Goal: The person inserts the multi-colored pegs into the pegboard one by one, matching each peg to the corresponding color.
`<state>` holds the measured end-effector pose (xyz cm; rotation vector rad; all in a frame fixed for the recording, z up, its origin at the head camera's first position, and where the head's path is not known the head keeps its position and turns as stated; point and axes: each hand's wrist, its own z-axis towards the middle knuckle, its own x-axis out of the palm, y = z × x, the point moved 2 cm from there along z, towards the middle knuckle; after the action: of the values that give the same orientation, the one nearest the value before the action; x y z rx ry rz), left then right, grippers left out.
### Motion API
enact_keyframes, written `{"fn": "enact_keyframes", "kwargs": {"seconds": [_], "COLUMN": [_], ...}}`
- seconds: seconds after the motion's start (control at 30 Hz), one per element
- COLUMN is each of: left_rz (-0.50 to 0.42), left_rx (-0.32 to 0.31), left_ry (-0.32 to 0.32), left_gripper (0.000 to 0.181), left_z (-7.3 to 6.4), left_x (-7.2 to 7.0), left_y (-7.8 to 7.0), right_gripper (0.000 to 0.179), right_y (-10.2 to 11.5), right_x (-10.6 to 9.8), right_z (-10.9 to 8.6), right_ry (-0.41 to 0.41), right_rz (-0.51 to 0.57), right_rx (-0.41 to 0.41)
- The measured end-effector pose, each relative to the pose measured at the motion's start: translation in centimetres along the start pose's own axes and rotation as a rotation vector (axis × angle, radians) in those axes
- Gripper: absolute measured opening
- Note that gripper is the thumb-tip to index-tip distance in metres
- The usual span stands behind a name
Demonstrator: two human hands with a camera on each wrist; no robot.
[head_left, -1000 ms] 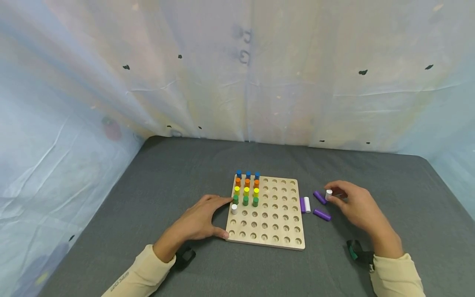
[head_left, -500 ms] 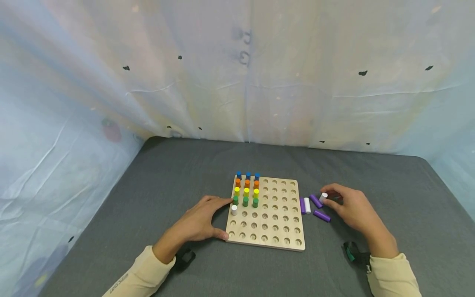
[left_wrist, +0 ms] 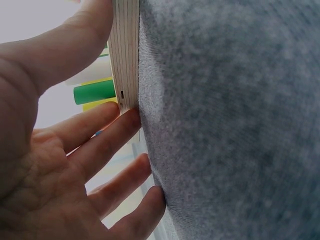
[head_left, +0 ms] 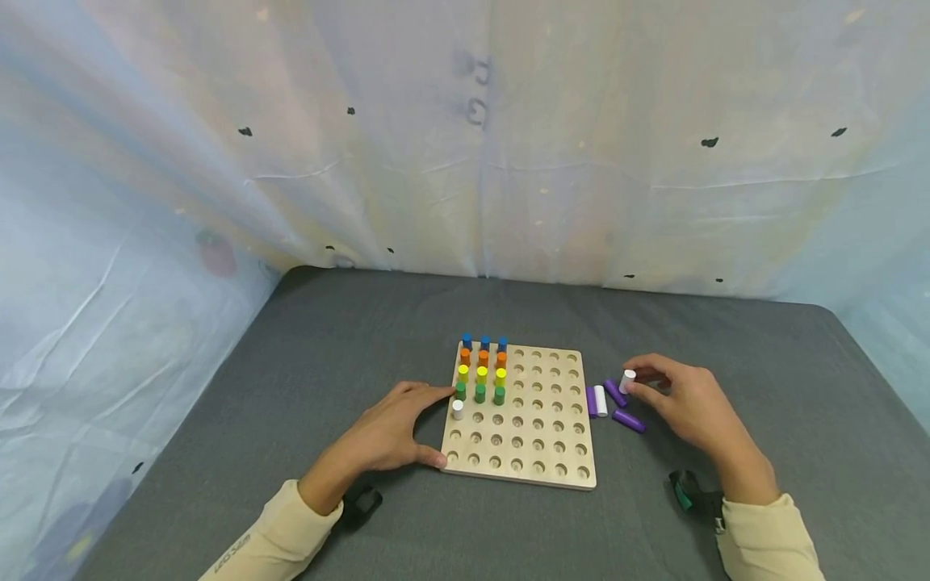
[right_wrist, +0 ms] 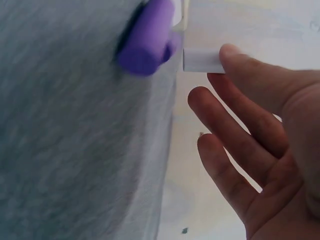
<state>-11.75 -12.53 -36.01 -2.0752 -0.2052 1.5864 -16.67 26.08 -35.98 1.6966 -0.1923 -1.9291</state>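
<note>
In the head view, my right hand pinches a white peg between thumb and fingertips, right of the board. The right wrist view shows that peg's free end jutting past the thumb, while the other fingers are spread. A purple peg lies just beside the held one. My left hand touches the left edge of the wooden pegboard, its fingers stretched out and its thumb at the near corner. Rows of blue, orange, yellow and green pegs stand upright there, with one white peg in front.
Between board and right hand lie another white peg, a purple peg against the board's edge, and a purple peg nearer me. Grey cloth covers the table. A pale sheet hangs behind it.
My right hand has shifted a little left with the white peg. The purple peg beside it has slid left too. The left hand and the board stay in place.
</note>
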Motion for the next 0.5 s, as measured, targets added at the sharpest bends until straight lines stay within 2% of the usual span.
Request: {"fn": "enact_keyframes", "kwargs": {"seconds": [0.23,0.5], "left_rz": [0.009,0.012], "left_rx": [-0.010,-0.012], "left_ry": [-0.004,-0.010], "left_gripper": [0.096,0.096], "left_z": [0.1,0.0], "left_x": [0.0,0.1], "left_y": [0.0,-0.1], "right_gripper": [0.028,0.024], "right_y": [2.6,6.4], "right_x": [-0.2,1.3], "right_z": [0.1,0.9], "right_ry": [0.002,0.043], "right_rz": [0.071,0.104], "right_rx": [-0.040,-0.116]}}
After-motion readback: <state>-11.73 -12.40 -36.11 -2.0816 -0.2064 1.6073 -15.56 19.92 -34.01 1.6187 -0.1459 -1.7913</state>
